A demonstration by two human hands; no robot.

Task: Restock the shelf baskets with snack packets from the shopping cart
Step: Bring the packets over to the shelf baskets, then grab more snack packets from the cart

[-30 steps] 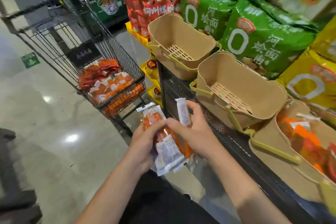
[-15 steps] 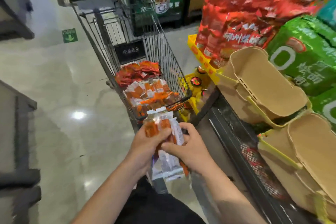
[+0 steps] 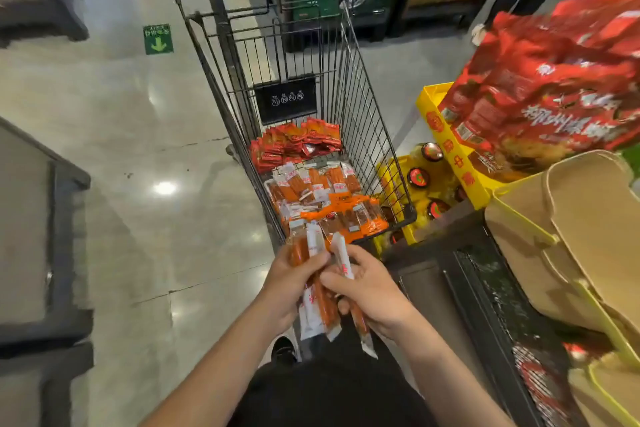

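The shopping cart (image 3: 311,107) stands ahead with snack packets (image 3: 322,198) piled inside, beside tan shelf baskets (image 3: 575,232). Both hands clasp one bundle of long packets (image 3: 320,291) just before the cart: left hand (image 3: 289,284) wrapped round it, right hand (image 3: 372,295) pinching its strips.

— Where's the one camera sitting?

— On the person's head. It looks forward and down, wide-angle, so the straight bars bend near the edges.

— Take the shopping cart (image 3: 298,135) as the mark. How does it lie?

— Dead ahead, centre of the frame, its handle at the far top, its near end close below the lens.

— And nearest the lens?

— Both forearms, coming up from the bottom edge toward the cart's near end.

— What's either side?

— Shiny floor (image 3: 104,149) left of the cart; a shelf basket (image 3: 588,236) close on its right, cut off by the frame edge.

— Any second view to overlap?

— None, only this one.
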